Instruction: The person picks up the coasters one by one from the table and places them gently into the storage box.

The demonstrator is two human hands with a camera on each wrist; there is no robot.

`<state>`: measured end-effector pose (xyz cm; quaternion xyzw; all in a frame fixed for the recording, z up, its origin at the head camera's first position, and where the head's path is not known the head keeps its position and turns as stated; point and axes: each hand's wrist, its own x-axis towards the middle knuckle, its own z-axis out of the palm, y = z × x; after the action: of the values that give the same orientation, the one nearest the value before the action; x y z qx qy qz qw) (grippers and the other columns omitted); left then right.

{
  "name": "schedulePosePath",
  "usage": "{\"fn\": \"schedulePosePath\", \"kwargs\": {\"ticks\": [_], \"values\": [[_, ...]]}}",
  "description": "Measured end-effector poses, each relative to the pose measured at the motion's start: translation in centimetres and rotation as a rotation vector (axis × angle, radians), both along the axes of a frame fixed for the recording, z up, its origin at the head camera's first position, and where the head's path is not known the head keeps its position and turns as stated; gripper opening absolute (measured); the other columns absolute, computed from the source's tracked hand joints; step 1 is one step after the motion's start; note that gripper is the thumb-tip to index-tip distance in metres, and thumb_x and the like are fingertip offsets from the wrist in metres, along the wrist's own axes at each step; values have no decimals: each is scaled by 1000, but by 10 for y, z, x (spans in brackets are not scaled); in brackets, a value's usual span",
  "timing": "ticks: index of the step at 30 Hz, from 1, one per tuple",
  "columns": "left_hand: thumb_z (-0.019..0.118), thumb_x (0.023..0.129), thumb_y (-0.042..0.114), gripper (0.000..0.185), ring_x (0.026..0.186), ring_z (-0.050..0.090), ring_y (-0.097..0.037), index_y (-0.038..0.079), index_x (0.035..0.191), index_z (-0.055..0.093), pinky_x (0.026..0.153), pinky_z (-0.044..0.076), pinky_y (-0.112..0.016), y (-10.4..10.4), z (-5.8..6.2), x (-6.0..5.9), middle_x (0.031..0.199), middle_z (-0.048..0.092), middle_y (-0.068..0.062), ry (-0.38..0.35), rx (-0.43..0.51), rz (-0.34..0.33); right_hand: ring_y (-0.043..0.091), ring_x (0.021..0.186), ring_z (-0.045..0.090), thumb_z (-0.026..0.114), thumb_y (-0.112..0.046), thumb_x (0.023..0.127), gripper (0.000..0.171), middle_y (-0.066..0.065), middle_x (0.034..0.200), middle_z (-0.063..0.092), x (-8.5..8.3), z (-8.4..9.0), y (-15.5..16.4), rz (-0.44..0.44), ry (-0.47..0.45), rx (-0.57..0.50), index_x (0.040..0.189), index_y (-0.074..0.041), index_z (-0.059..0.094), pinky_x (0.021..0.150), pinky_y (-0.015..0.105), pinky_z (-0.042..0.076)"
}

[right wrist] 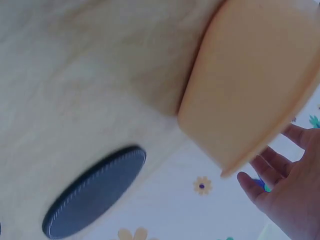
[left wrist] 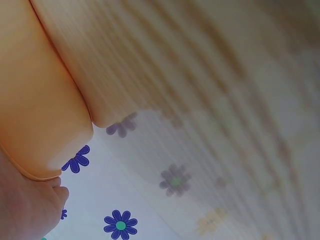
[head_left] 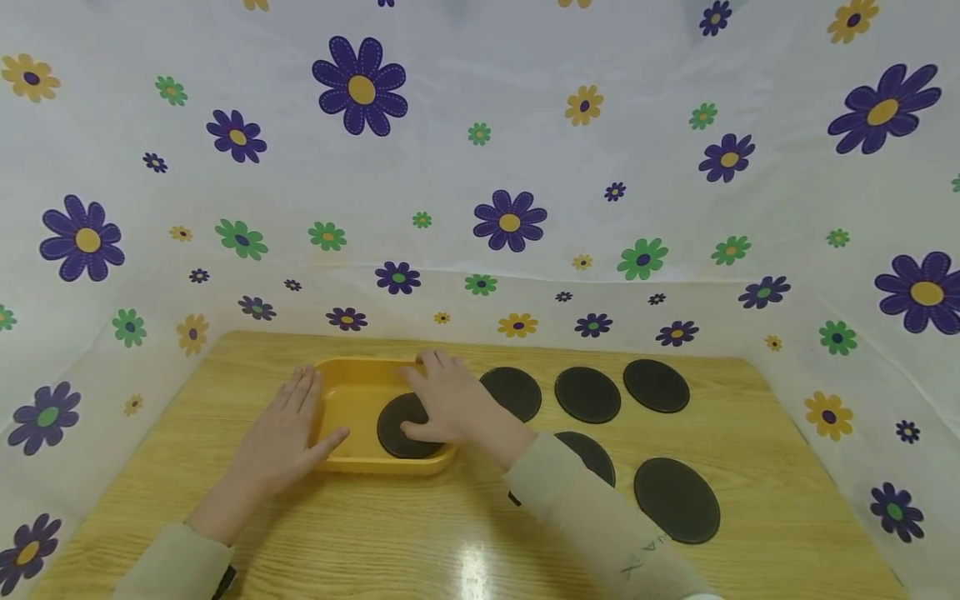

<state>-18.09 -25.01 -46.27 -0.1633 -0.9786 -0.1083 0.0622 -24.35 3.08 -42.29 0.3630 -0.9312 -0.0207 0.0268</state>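
Left hand (head_left: 277, 446), fingers straight, lies against yellow tray (head_left: 382, 464); right hand (head_left: 456, 408) partly covers 1 black disc (head_left: 397, 415) inside (grip: cannot tell); 5 more discs (head_left: 587, 395) visible on counter (head_left: 360, 533).

A yellow tray (head_left: 348, 408) is set with its open side up; it is shaped as a rectangle, with rounded corners and raised walls. A thin, round, dark coaster (head_left: 399, 412) is placed inside the tray, toward the right end and close to the near wall. The coaster's right part is hidden; whether it is tilted cannot be told.
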Motion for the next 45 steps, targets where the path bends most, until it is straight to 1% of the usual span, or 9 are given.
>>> {"fn": "schedulePosePath", "kwargs": {"ticks": [8, 13, 18, 21, 25, 30, 37, 41, 45], "values": [[52, 105, 61, 100, 161, 20, -51, -14, 163, 22, 133, 23, -61, 0, 0, 0, 173, 18, -32, -8, -5, 3, 31, 143, 44, 65, -63, 96, 82, 14, 157, 44, -5, 14, 21, -54, 11, -10, 162, -19, 41, 121, 49, 45], [53, 104, 61, 99, 161, 20, -51, -14, 163, 23, 132, 23, -61, -1, 0, 1, 173, 19, -33, -7, -1, 6, 32, 144, 43, 66, -58, 97, 80, 15, 156, 44, -11, 17, 37, -93, 3, -47, 161, -17, 42, 123, 53, 43], [53, 105, 60, 99, 161, 19, -51, -14, 163, 22, 133, 23, -61, -1, 0, 1, 173, 19, -33, -9, 5, 5, 36, 143, 45, 71, -53, 96, 79, 19, 154, 47, -18, 16, 55, -110, 12, -76, 160, -15, 45, 120, 56, 44], [53, 105, 60, 98, 161, 19, -51, -13, 163, 22, 133, 22, -61, -1, 1, 1, 173, 17, -32, -13, 8, 9, 39, 143, 45, 71, -50, 96, 77, 20, 153, 48, -22, 13, 65, -130, 13, -76, 159, -14, 46, 121, 58, 42], [53, 105, 60, 98, 162, 19, -51, -13, 163, 22, 132, 23, -62, -1, 1, 2, 173, 17, -32, -13, 8, 12, 40, 146, 44, 68, -48, 98, 74, 22, 154, 48, -25, 8, 74, -152, 12, -48, 159, -13, 46, 124, 62, 39], [53, 105, 60, 98, 162, 19, -51, -12, 163, 23, 132, 24, -62, -1, 0, 1, 173, 19, -32, -8, 0, 14, 41, 146, 45, 67, -51, 98, 74, 23, 153, 50, -25, 0, 82, -178, 4, 4, 158, -12, 47, 121, 61, 42], [55, 104, 59, 98, 161, 20, -51, -13, 163, 24, 131, 25, -63, 0, 1, 2, 173, 20, -32, -3, 1, 14, 40, 144, 45, 67, -53, 99, 75, 23, 153, 49, -25, -17, 90, -217, -49, 45, 157, -9, 49, 121, 58, 42], [55, 104, 59, 98, 161, 20, -51, -13, 162, 24, 131, 25, -63, 0, 0, 2, 173, 20, -32, -3, 1, 13, 41, 146, 45, 68, -55, 98, 76, 24, 155, 47, -26, -26, 93, -240, -69, 53, 157, -10, 48, 122, 59, 41], [56, 104, 58, 97, 161, 19, -51, -13, 162, 24, 131, 24, -63, 0, -1, 2, 173, 19, -32, -1, 4, 11, 43, 148, 44, 69, -54, 97, 76, 25, 157, 46, -27, -30, 94, -261, -102, 47, 156, -10, 50, 121, 61, 41]]}}
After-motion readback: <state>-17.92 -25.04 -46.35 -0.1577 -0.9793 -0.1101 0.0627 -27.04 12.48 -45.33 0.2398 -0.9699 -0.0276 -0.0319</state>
